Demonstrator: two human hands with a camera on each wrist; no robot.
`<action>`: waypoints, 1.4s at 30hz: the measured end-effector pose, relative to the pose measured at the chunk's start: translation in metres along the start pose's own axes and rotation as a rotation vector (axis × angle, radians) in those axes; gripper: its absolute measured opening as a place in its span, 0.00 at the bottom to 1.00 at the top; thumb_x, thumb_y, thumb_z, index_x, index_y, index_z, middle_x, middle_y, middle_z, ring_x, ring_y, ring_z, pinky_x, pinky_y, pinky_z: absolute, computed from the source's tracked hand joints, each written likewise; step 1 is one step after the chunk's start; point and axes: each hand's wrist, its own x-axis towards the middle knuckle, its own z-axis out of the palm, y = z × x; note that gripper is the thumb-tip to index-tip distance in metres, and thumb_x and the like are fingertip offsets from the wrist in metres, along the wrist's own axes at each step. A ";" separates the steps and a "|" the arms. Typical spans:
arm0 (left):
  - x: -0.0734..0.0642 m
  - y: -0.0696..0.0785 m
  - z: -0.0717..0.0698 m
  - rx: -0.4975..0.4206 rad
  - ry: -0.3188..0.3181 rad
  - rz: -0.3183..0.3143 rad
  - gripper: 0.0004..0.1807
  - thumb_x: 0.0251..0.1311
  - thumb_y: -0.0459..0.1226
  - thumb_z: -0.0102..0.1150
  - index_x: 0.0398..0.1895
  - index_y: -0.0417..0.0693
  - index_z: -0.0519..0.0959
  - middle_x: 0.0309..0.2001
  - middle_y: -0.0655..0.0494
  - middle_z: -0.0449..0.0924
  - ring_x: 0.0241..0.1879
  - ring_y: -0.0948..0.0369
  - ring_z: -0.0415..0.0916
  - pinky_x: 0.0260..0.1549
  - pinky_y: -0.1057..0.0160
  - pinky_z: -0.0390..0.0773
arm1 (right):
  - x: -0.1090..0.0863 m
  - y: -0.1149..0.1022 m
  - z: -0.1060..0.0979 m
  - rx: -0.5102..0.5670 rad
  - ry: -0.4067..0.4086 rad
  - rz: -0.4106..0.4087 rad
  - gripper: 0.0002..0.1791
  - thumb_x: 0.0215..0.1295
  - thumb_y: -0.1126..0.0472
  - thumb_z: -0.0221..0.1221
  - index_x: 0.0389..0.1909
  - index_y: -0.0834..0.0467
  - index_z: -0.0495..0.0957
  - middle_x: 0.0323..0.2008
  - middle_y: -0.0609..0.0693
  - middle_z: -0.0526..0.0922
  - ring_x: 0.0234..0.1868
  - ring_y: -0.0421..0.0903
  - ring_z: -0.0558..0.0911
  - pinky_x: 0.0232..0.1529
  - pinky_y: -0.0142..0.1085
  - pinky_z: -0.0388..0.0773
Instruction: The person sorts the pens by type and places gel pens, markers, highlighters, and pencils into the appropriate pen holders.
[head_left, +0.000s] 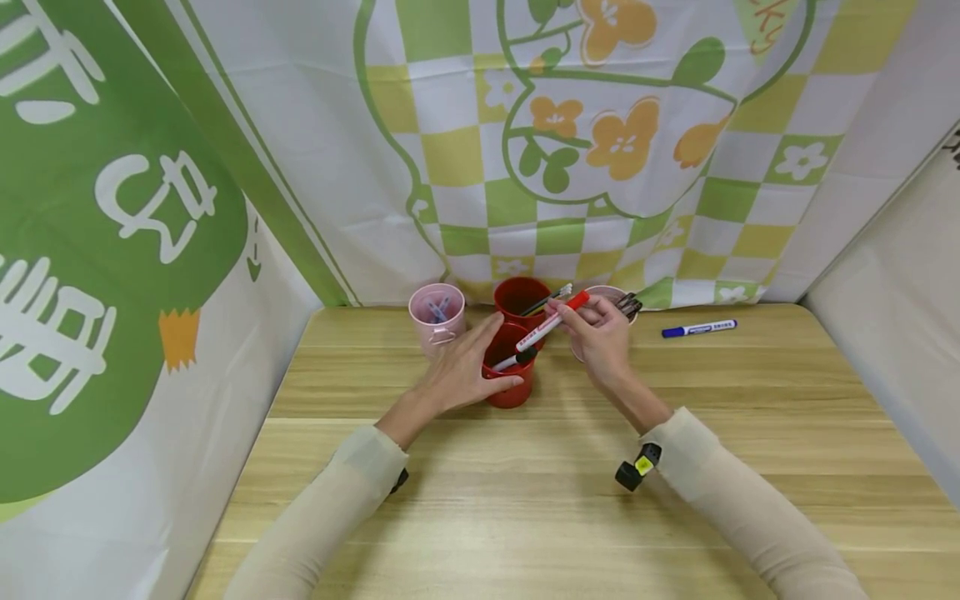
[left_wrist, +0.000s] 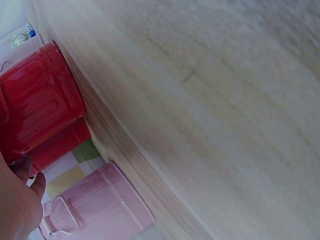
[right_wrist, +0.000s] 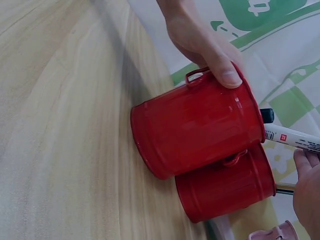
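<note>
My left hand (head_left: 459, 369) grips the front red bucket (head_left: 510, 397), its thumb on the near side at the rim and the fingers reaching past the left. A white marker with a black cap (head_left: 517, 359) leans inside this bucket. Between right-hand fingers, a white marker with a red cap (head_left: 542, 330) slants over the bucket; my right hand (head_left: 602, 340) pinches it near the cap. In the right wrist view the marker's barrel (right_wrist: 295, 138) crosses at the bucket's mouth. Right behind stands a second red bucket (head_left: 517, 287), holding thin pencil-like sticks (head_left: 551, 300).
To the left is a pink bucket (head_left: 429, 333) with blue-and-clear pens inside. Another pink bucket (head_left: 603, 292) with dark pens is partly hidden behind the right hand. A blue marker (head_left: 700, 328) lies on the wooden table (head_left: 525, 500) at right. A printed curtain (head_left: 450, 167) hangs behind.
</note>
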 end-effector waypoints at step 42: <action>0.001 0.000 0.002 -0.023 -0.011 -0.021 0.57 0.51 0.73 0.52 0.77 0.50 0.53 0.74 0.53 0.58 0.69 0.53 0.63 0.64 0.49 0.66 | -0.006 -0.004 -0.026 -0.445 -0.245 -0.001 0.25 0.62 0.66 0.65 0.57 0.74 0.72 0.52 0.69 0.80 0.49 0.45 0.85 0.30 0.23 0.76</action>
